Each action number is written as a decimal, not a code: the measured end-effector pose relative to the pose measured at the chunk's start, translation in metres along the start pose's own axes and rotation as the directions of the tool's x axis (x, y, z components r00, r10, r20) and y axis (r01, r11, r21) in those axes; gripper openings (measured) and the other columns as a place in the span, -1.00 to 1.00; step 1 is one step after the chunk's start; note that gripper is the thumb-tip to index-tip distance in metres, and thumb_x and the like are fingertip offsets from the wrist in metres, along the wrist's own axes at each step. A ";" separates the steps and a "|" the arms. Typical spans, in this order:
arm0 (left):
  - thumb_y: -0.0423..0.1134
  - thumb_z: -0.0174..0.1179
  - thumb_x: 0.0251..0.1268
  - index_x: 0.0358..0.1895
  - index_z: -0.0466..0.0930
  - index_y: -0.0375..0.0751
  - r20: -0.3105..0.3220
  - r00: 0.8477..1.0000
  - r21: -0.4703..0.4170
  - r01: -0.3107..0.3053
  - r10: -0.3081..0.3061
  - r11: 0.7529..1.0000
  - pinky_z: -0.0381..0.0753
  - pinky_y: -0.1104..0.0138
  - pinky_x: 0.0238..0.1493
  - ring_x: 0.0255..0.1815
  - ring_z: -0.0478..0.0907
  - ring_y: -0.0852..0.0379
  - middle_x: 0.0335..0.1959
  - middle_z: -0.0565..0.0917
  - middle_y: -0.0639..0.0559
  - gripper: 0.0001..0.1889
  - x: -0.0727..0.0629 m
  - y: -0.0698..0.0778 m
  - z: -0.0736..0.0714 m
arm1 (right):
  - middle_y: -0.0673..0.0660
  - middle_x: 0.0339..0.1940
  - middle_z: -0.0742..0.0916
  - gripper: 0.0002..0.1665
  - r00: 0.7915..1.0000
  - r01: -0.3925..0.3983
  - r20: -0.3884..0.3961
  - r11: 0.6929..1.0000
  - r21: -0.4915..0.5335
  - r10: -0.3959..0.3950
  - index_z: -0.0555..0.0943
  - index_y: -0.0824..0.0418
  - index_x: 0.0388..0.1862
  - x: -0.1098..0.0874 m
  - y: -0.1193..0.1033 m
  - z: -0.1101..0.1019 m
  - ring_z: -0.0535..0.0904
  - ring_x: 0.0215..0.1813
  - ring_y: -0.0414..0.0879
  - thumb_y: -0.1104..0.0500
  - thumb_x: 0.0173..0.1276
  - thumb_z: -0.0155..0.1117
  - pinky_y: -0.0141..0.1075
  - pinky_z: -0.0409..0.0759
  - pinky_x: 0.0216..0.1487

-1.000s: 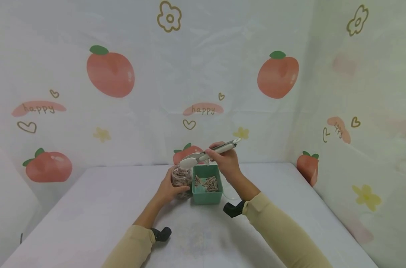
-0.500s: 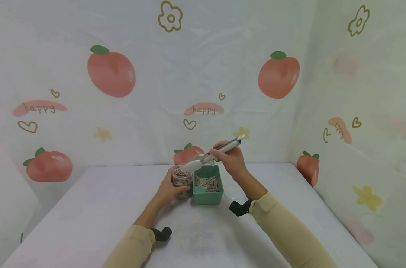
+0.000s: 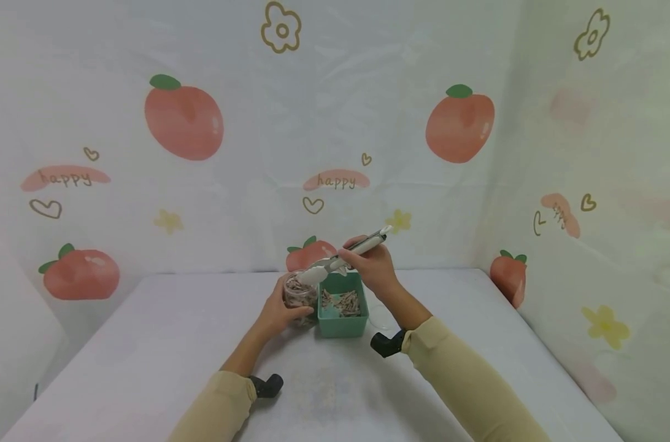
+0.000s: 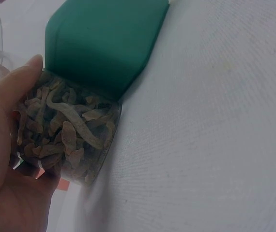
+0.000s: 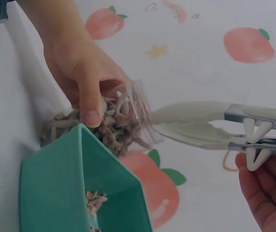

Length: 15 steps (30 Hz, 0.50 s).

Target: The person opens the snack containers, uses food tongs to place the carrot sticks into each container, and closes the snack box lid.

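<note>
My left hand (image 3: 273, 314) grips a clear jar (image 3: 300, 297) on the table, its thumb on the side nearest me. Grey-brown dried twisted pieces (image 4: 68, 123) fill much of the jar. A pair of tongs (image 3: 367, 244) with white heads and metal arms is held in my right hand (image 3: 376, 268). In the right wrist view the heads (image 5: 191, 112) are at the jar's mouth, a little apart. How far the tips reach inside is hard to tell. Touching the jar's right side stands a green box (image 3: 343, 328), with similar dried pieces (image 3: 347, 304) on its bottom.
A clear round lid-like disc (image 3: 381, 327) lies on the white table (image 3: 175, 368), right of the green box and partly behind my right forearm. A printed white backdrop (image 3: 335, 92) rises behind the table and along its right side.
The tongs' heads have dropped from above the jar to its mouth. My right hand shifted right, then back left. The left hand, jar and green box stay in place.
</note>
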<state>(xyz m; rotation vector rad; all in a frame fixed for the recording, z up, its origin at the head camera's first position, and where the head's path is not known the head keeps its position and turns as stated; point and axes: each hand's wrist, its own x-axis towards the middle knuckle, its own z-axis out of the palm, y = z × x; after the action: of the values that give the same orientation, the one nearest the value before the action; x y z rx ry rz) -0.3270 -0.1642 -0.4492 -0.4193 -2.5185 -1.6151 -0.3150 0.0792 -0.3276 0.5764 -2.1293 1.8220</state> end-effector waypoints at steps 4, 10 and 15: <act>-0.07 0.50 0.02 0.49 0.01 -0.03 -0.012 1.000 0.007 -0.011 0.011 1.000 0.27 -0.06 0.29 0.31 0.32 -0.12 0.30 0.37 -0.17 0.02 0.001 0.001 -0.001 | 0.08 -0.44 0.69 -0.79 1.000 -0.011 0.013 1.000 0.024 0.010 0.64 0.32 -0.21 0.002 -0.004 0.002 0.55 -0.38 -0.04 0.19 0.30 0.38 -0.15 0.58 -0.26; -0.08 0.50 0.02 0.50 0.00 -0.02 -0.003 1.000 0.015 0.009 -0.009 1.000 0.25 -0.06 0.31 0.35 0.29 -0.12 0.34 0.34 -0.17 0.02 0.000 0.002 0.000 | 0.05 -0.42 0.68 -0.77 0.999 -0.047 0.017 0.999 0.016 0.047 0.61 0.38 -0.17 0.001 -0.007 -0.003 0.55 -0.35 -0.04 0.23 0.30 0.37 -0.20 0.57 -0.26; -0.08 0.51 0.01 0.50 -0.01 -0.04 -0.003 1.000 0.007 0.008 -0.008 1.000 0.23 -0.07 0.32 0.36 0.27 -0.13 0.35 0.33 -0.18 0.03 0.000 0.001 0.001 | 0.09 -0.36 0.70 -0.76 0.999 -0.028 -0.020 1.000 0.002 0.028 0.62 0.35 -0.15 0.002 -0.006 -0.010 0.59 -0.33 -0.09 0.22 0.30 0.37 -0.13 0.60 -0.18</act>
<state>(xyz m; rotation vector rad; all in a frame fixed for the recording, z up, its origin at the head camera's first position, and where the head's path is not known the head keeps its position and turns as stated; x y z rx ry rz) -0.3261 -0.1624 -0.4488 -0.4057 -2.5258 -1.6085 -0.3138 0.0876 -0.3197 0.5290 -2.1338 1.8368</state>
